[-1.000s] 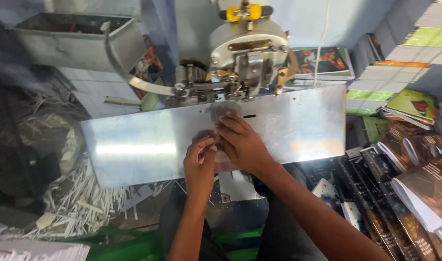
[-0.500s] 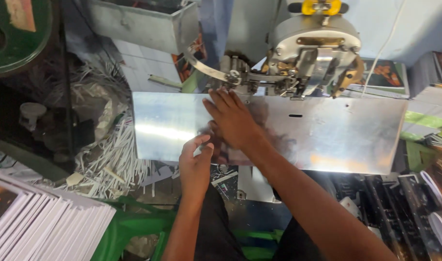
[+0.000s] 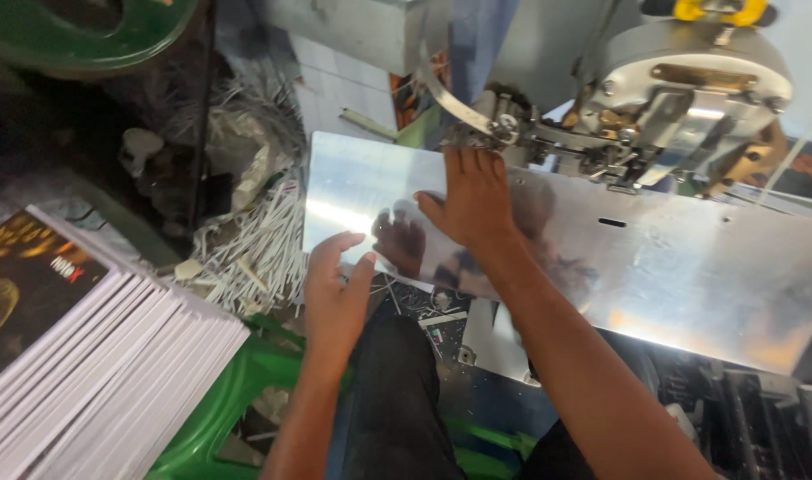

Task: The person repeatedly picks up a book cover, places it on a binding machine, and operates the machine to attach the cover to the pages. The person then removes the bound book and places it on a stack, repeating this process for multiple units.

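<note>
Seen from above, the right hand (image 3: 473, 197) lay flat, fingers spread, on the bare shiny metal plate (image 3: 690, 276) beneath the stitching machine head (image 3: 681, 98), while the left hand (image 3: 335, 289) hovered open at its near edge, holding nothing; stacked booklets (image 3: 77, 356) waited alongside, seemingly undone.

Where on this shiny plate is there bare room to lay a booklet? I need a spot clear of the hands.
The metal plate is bare to the right of the right hand, below the machine head. Its left end is crowded: the right hand lies flat there and the left hand hovers at its near edge.
</note>
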